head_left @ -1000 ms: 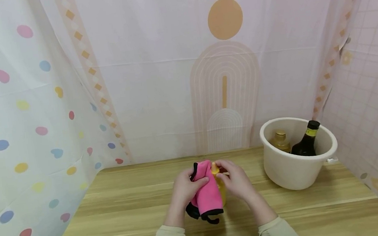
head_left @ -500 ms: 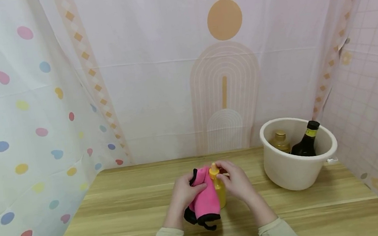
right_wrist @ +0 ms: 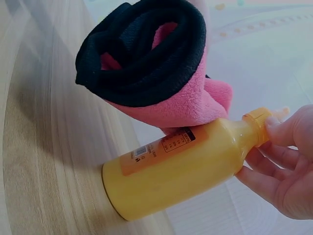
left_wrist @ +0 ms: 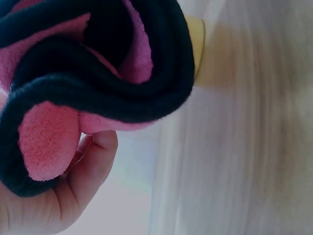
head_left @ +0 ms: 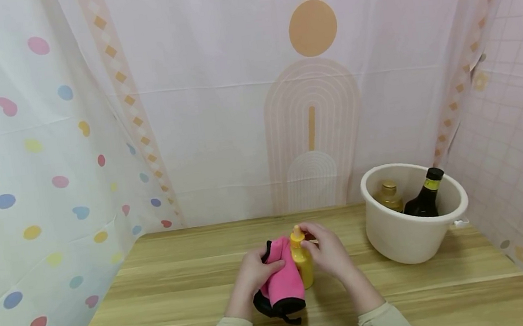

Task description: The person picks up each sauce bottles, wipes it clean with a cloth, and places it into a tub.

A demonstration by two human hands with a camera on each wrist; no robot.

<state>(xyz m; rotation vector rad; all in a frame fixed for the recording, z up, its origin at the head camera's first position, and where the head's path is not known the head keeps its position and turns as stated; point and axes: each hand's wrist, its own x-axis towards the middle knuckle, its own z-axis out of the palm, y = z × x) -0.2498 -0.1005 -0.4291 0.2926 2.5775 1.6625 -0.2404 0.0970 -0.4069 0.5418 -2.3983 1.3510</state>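
My left hand (head_left: 257, 271) grips a bunched pink cloth (head_left: 286, 282) with black edging, its folds hanging below the fingers. In the left wrist view the cloth's rolled black edges (left_wrist: 142, 93) cover much of the scene. A yellow squeeze bottle (right_wrist: 181, 169) with an orange cap (right_wrist: 257, 125) stands upright on the table, just right of the cloth. My right hand (head_left: 325, 247) holds it at the cap and neck, thumb on the cap. The cloth rests against the bottle's upper side in the right wrist view. A printed label (right_wrist: 161, 147) shows on the bottle.
A white bucket (head_left: 409, 246) stands at the right of the wooden table (head_left: 174, 289). Inside are a dark bottle (head_left: 423, 202) with a yellow neck band and a golden-brown bottle (head_left: 388, 197). Patterned curtains (head_left: 211, 136) hang behind and at the sides.
My left hand and the cloth have moved down and slightly left, uncovering more of the yellow bottle. The right hand keeps its hold on the cap and neck.
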